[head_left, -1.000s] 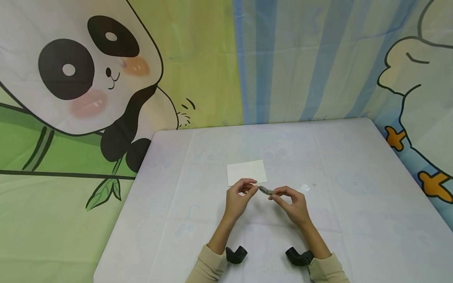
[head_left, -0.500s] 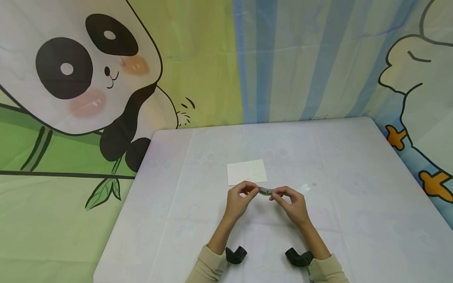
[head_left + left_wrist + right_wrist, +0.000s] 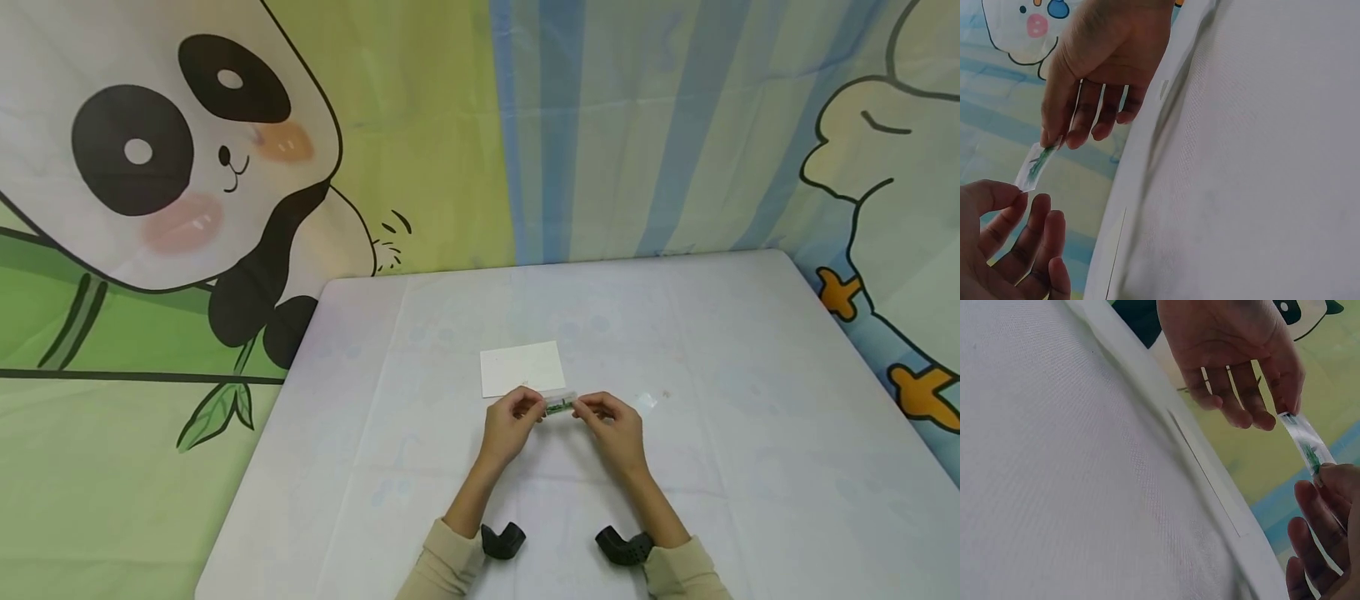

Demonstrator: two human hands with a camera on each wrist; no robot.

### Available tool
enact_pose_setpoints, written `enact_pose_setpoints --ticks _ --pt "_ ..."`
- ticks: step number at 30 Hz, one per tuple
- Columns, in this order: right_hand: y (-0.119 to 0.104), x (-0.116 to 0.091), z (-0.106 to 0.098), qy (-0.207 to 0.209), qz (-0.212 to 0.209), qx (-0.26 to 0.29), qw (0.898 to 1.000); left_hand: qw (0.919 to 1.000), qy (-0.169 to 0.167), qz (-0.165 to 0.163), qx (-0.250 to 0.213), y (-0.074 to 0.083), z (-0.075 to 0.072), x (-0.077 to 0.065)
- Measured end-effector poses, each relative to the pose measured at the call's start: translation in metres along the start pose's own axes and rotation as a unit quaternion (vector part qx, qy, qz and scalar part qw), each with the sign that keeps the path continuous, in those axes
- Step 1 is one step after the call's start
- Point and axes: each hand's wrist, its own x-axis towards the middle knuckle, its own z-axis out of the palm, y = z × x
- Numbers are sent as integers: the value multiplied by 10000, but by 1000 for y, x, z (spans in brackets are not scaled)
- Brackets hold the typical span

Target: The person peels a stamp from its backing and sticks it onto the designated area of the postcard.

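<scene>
A small clear strip with a green print (image 3: 559,405) is stretched between two hands above the table. The left hand (image 3: 507,429) pinches its left end between thumb and forefinger. At the strip's other end, the right hand (image 3: 615,433) pinches it the same way. In the left wrist view the strip (image 3: 1036,166) looks see-through with a green figure on it. The right wrist view shows the strip (image 3: 1307,440) slanting between both sets of fingertips, its ends hidden under them. A white card (image 3: 521,369) lies flat on the table just beyond the hands.
The table (image 3: 420,517) wears a pale cloth with fold lines. A shiny clear scrap (image 3: 647,399) lies right of the right hand. Black curved pieces (image 3: 502,540) sit at both wrists. A cartoon-printed curtain (image 3: 420,133) hangs behind the table.
The strip has turned from a dark, edge-on look to showing its clear face with green print. The right hand has shifted slightly left and its fingers have tilted; the left hand still pinches its end.
</scene>
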Motion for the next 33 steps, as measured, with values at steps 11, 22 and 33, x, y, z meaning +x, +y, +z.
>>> enact_pose_setpoints --ticks 11,22,33 --pt "2 31 21 453 288 -1014 9934 9953 584 -128 760 -15 -8 30" --pt "19 82 41 175 799 -1458 9859 9770 989 -550 1808 -29 -9 81" --pt "28 98 44 27 1200 -1834 9757 9633 1041 -1060 2237 -41 -2 98"
